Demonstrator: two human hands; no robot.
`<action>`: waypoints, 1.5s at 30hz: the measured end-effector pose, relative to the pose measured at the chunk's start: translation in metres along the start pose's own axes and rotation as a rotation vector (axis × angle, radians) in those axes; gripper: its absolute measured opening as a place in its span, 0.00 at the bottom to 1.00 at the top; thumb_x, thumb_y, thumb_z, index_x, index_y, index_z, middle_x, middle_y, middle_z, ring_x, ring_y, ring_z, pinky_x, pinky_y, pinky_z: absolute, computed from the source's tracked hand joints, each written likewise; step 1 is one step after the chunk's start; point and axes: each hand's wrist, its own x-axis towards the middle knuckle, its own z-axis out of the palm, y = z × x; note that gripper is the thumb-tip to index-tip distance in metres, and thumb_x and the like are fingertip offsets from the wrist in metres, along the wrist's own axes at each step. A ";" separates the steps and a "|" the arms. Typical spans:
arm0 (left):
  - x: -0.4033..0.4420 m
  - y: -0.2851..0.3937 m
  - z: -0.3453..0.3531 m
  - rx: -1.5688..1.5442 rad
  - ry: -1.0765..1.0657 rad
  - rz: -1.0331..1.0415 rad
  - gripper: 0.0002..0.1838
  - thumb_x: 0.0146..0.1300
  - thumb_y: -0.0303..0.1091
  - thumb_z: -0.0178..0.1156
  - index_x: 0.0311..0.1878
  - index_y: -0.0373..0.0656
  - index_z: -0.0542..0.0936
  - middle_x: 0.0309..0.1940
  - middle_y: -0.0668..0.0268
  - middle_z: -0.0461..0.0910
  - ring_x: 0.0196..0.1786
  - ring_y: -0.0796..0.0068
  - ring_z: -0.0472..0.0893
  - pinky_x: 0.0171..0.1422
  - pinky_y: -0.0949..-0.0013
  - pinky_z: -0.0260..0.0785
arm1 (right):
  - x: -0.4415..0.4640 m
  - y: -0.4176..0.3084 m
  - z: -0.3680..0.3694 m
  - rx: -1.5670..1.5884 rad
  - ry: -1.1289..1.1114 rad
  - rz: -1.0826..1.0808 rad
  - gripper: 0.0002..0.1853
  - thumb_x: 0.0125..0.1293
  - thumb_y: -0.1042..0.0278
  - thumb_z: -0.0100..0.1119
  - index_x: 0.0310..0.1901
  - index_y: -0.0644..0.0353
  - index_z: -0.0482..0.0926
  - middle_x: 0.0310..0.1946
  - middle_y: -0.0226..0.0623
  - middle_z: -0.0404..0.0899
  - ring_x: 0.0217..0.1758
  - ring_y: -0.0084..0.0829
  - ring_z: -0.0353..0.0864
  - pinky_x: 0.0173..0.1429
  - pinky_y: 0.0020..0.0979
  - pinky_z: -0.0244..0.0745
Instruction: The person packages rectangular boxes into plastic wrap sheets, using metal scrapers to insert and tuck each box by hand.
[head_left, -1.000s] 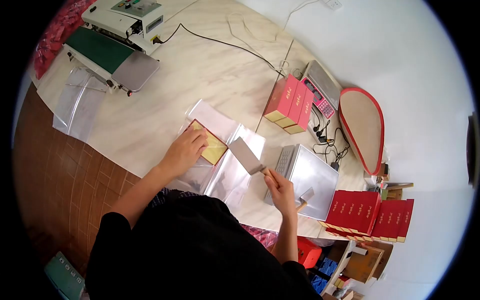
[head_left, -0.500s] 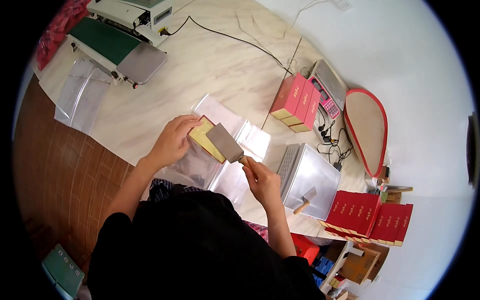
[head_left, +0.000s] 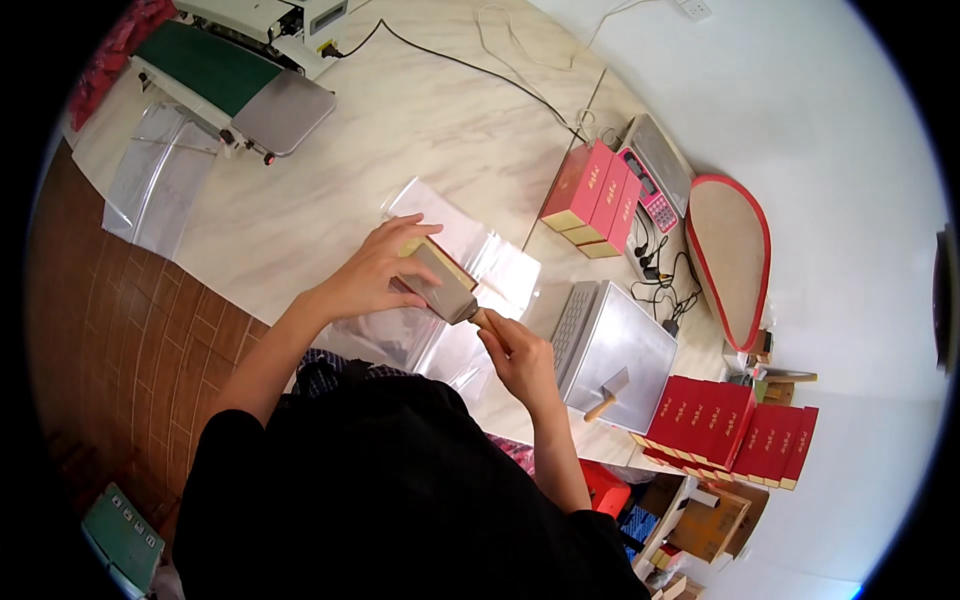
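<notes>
My left hand (head_left: pixel 375 272) grips a small red-edged box (head_left: pixel 452 262) with a pale yellow inside. Its fingers are curled over the box and lie against the blade of a flat metal scraper (head_left: pixel 443 292). My right hand (head_left: pixel 522 362) is wrapped round the scraper's wooden handle. The blade lies across the box and hides part of it. Below both hands, clear plastic bags (head_left: pixel 505 275) are spread on the table.
A digital scale (head_left: pixel 625 345) on the right bears a second scraper (head_left: pixel 607 396). Red boxes (head_left: pixel 700 420) stand beyond it, and more boxes (head_left: pixel 592 200) stand near another scale (head_left: pixel 660 170). A sealing machine with a green belt (head_left: pixel 205 75) occupies the far left.
The scraper has shifted toward my left hand across the box. My left fingers have moved from the box's edge onto the blade, and the box is turned.
</notes>
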 end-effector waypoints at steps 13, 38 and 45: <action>0.017 -0.015 0.004 -0.214 -0.044 -0.060 0.10 0.53 0.41 0.73 0.27 0.45 0.87 0.58 0.69 0.78 0.74 0.57 0.59 0.75 0.54 0.54 | 0.007 -0.003 -0.005 0.155 -0.106 0.025 0.13 0.69 0.65 0.61 0.52 0.59 0.82 0.23 0.42 0.76 0.22 0.34 0.73 0.29 0.33 0.70; 0.048 -0.020 -0.010 -0.110 -0.325 -0.238 0.08 0.54 0.40 0.71 0.30 0.46 0.87 0.48 0.70 0.80 0.58 0.65 0.72 0.64 0.64 0.64 | -0.048 0.020 -0.050 0.239 -0.108 0.144 0.12 0.65 0.71 0.64 0.49 0.63 0.83 0.28 0.43 0.82 0.27 0.31 0.81 0.33 0.28 0.73; 0.048 -0.020 -0.010 -0.128 -0.325 -0.199 0.07 0.54 0.38 0.70 0.31 0.45 0.86 0.45 0.67 0.81 0.54 0.65 0.75 0.60 0.64 0.68 | -0.016 -0.004 -0.008 0.300 -0.175 -0.031 0.13 0.67 0.70 0.63 0.51 0.63 0.82 0.31 0.42 0.82 0.25 0.30 0.78 0.33 0.28 0.73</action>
